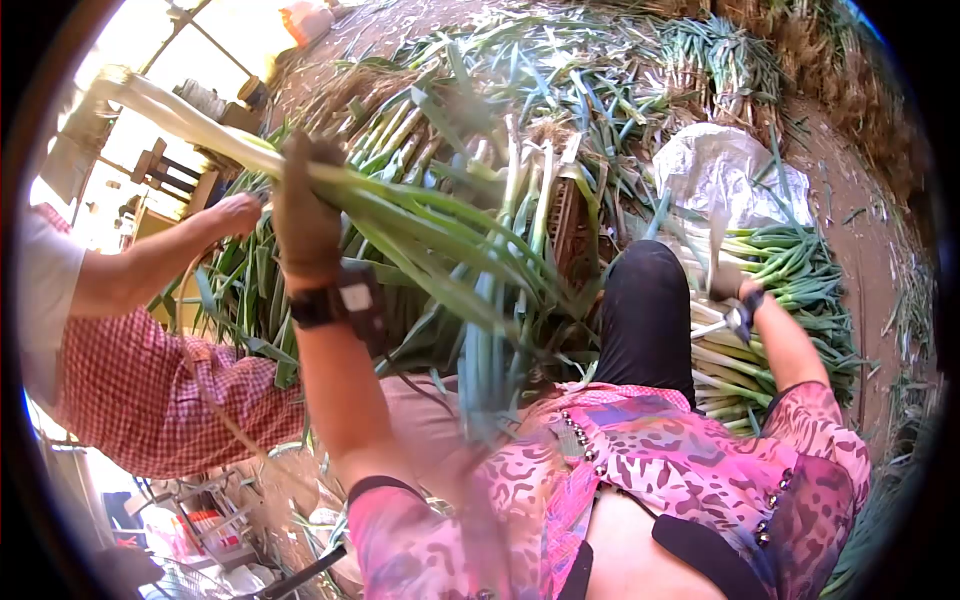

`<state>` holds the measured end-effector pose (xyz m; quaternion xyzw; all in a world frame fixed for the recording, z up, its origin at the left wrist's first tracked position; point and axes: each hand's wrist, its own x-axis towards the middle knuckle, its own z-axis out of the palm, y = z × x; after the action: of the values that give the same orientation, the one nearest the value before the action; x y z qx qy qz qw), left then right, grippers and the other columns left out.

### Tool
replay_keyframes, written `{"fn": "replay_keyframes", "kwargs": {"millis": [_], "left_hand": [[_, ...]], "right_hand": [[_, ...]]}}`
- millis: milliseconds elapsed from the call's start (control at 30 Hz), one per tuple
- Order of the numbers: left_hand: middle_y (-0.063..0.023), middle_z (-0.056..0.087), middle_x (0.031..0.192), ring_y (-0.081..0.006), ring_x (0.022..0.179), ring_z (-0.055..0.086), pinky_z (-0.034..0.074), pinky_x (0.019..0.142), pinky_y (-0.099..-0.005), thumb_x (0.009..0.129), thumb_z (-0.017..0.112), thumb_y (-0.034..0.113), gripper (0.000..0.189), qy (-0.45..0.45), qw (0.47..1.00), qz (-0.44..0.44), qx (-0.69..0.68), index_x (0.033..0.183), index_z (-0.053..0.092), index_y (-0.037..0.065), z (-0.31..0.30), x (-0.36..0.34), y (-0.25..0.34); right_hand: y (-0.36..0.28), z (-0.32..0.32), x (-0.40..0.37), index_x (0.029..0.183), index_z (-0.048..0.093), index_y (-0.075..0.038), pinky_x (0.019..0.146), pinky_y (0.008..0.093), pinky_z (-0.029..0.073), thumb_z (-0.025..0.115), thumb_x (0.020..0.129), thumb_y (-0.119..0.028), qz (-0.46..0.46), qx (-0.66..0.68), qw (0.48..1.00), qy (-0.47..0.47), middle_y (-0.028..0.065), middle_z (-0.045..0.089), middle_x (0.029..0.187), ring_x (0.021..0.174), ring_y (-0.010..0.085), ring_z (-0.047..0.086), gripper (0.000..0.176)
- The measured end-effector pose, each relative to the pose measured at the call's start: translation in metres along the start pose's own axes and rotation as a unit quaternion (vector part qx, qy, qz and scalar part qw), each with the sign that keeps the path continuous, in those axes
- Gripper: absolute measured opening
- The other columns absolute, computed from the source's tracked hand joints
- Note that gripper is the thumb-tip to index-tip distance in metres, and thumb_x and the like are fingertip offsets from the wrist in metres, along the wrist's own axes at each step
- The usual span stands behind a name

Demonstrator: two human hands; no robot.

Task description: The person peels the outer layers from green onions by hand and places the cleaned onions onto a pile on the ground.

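My left hand (308, 210), in a dark work glove, is wrapped round a long leek (410, 200). The leek's white root end points to the upper left, and its green leaves droop to the lower right. My right hand (726, 282), also gloved and blurred, is over a pile of leeks (740, 370) beside my right knee. A narrow, pale, blade-like thing (715, 245) sticks up from its fingers; its lower end is hidden. Upright leeks (485, 340) stand in front of me, between my knees.
A heap of leeks (400, 130) spreads ahead, with a tied bunch (725, 65) at the back. A white plastic sack (725, 175) lies above the right pile. At left, another person's hand (237, 215) is close to my left hand. A metal rack (205, 520) stands lower left.
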<state>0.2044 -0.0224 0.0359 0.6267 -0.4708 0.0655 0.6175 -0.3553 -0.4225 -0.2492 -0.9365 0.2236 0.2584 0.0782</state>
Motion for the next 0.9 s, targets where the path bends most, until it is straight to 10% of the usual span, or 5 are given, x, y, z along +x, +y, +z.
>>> {"fn": "replay_keyframes", "kwargs": {"millis": [133,233,367,633,900], "left_hand": [[-0.0058,0.06,0.09,-0.0171,0.085,0.06,0.05,0.078,-0.0296,0.102,0.055,0.025,0.028,0.056,0.996,-0.036,-0.067,0.117,0.057,0.002,-0.008,0.044,0.061],[-0.0056,0.061,0.092,-0.0163,0.085,0.061,0.05,0.075,-0.0281,0.101,0.057,0.024,0.037,0.064,0.991,-0.064,-0.099,0.13,0.055,0.002,0.003,0.057,0.093],[-0.0055,0.061,0.095,-0.0141,0.083,0.063,0.051,0.071,-0.0269,0.096,0.066,0.02,0.037,0.046,0.98,-0.162,-0.108,0.129,0.058,0.004,0.029,0.046,0.116],[-0.0029,0.067,0.077,-0.0101,0.064,0.064,0.054,0.059,-0.0231,0.083,0.081,0.023,0.025,-0.134,0.972,-0.187,-0.041,0.092,0.066,0.006,0.13,0.002,0.115],[-0.0132,0.069,0.101,-0.0193,0.089,0.067,0.053,0.081,-0.0319,0.083,0.078,0.02,0.041,-0.307,0.948,0.033,0.077,0.118,0.064,0.003,0.228,-0.053,0.124]], "right_hand": [[-0.035,0.017,-0.036,0.088,0.076,-0.01,0.072,0.0434,0.052,0.068,0.079,-0.044,0.1,0.068,0.968,-0.221,0.0164,0.072,0.086,0.076,0.0312,0.068,0.036],[0.036,-0.011,0.072,0.087,0.073,-0.007,0.069,0.0442,0.05,0.066,0.084,-0.05,-0.056,-0.08,0.995,0.002,0.0159,0.069,0.079,0.069,0.0327,0.063,0.044],[-0.04,-0.29,0.078,0.103,0.065,-0.001,0.067,0.042,0.052,0.058,0.093,-0.045,0.004,0.233,0.857,0.46,0.0163,0.071,0.086,0.077,0.0313,0.067,0.045],[-0.188,-0.374,0.015,0.11,0.065,-0.004,0.075,0.0393,0.052,0.063,0.09,-0.03,-0.327,0.031,0.862,0.387,0.0145,0.071,0.094,0.086,0.0305,0.068,0.033],[-0.046,-0.342,-0.082,0.117,0.065,-0.007,0.083,0.0366,0.053,0.067,0.087,-0.016,-0.187,-0.155,0.841,0.483,0.0126,0.071,0.102,0.096,0.0298,0.068,0.031]]}}
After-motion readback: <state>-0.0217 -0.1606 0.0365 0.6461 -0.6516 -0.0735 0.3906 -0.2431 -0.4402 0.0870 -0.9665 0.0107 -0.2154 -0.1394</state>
